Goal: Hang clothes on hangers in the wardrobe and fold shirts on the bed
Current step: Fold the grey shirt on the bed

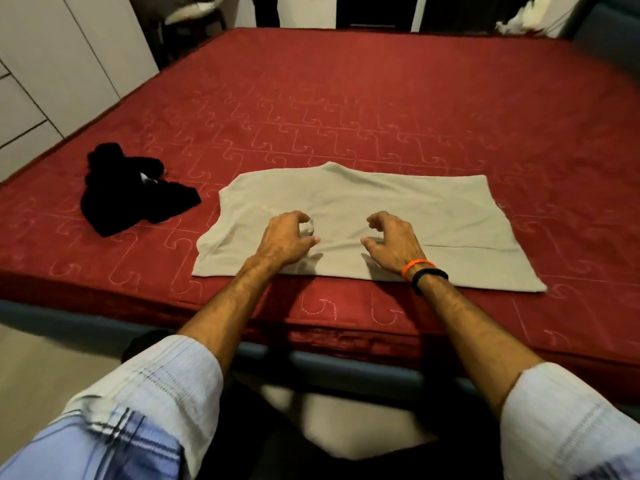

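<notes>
Shirt (363, 216) flat on bed (346, 98); both hands over it, fingers curled.

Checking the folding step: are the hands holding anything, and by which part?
Nothing is held: left hand and right hand hover, fingers loosely curled, over the beige shirt.
</notes>
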Demonstrator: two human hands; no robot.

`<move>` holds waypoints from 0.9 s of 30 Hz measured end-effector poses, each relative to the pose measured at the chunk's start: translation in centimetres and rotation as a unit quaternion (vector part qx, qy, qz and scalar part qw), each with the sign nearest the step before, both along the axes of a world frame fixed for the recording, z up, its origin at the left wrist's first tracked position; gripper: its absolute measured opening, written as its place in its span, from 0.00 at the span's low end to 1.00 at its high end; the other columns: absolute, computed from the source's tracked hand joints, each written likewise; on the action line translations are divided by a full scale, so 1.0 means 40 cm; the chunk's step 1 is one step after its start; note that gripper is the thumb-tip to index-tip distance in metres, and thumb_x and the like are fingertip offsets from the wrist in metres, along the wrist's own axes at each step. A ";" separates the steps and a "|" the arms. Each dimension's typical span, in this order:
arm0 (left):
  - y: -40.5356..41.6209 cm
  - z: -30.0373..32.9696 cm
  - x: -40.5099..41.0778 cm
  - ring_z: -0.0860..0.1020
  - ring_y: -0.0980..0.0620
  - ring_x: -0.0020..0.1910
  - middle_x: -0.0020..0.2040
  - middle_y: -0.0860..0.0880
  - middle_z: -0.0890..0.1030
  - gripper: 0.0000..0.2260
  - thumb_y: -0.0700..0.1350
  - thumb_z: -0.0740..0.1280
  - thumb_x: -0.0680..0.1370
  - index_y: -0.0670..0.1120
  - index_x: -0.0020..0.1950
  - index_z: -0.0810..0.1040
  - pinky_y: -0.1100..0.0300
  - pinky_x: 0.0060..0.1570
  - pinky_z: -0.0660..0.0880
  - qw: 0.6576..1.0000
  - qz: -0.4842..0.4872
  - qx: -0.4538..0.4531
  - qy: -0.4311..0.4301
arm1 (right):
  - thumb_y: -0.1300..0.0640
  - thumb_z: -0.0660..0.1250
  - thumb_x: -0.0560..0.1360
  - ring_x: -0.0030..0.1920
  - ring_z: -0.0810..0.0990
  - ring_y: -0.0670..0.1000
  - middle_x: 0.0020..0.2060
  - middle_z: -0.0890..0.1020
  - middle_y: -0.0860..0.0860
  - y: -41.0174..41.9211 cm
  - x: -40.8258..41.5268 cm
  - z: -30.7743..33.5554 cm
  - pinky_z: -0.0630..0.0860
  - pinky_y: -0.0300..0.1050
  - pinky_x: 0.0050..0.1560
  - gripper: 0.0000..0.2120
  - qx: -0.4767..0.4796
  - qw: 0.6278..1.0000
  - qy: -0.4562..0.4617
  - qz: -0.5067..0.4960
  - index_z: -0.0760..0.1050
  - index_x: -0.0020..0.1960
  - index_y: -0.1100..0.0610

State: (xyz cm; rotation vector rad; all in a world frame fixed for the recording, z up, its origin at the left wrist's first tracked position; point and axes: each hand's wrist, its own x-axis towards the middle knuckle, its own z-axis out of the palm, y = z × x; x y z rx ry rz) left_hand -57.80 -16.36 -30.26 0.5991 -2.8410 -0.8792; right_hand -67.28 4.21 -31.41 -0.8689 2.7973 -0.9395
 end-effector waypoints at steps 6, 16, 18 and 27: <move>0.073 0.027 -0.120 0.80 0.50 0.58 0.65 0.47 0.79 0.24 0.51 0.73 0.75 0.44 0.68 0.75 0.56 0.62 0.73 0.999 -0.036 0.016 -0.010 | 0.55 0.70 0.75 0.61 0.77 0.53 0.59 0.80 0.54 0.106 -0.080 0.006 0.72 0.45 0.62 0.19 0.001 0.999 0.004 -0.043 0.74 0.64 0.59; 0.126 0.007 -0.435 0.80 0.49 0.58 0.63 0.47 0.81 0.19 0.51 0.71 0.78 0.44 0.66 0.77 0.53 0.63 0.75 0.997 -0.082 0.003 -0.001 | 0.56 0.68 0.77 0.59 0.78 0.53 0.59 0.80 0.54 0.195 -0.341 0.006 0.74 0.46 0.60 0.16 0.040 0.991 0.023 -0.124 0.75 0.63 0.59; 0.131 -0.002 -0.506 0.80 0.49 0.58 0.62 0.47 0.81 0.17 0.50 0.69 0.79 0.44 0.65 0.78 0.53 0.61 0.75 0.996 -0.084 -0.015 0.011 | 0.56 0.67 0.78 0.60 0.77 0.55 0.59 0.80 0.54 0.199 -0.410 0.003 0.74 0.49 0.62 0.15 0.067 0.989 0.033 -0.130 0.75 0.64 0.58; 0.095 -0.097 -0.718 0.76 0.45 0.56 0.57 0.47 0.80 0.13 0.54 0.70 0.77 0.49 0.58 0.80 0.50 0.57 0.71 0.976 -0.091 -0.196 -0.023 | 0.53 0.61 0.81 0.60 0.74 0.57 0.60 0.77 0.54 0.181 -0.644 -0.074 0.70 0.53 0.63 0.15 0.193 0.970 0.117 -0.093 0.73 0.64 0.57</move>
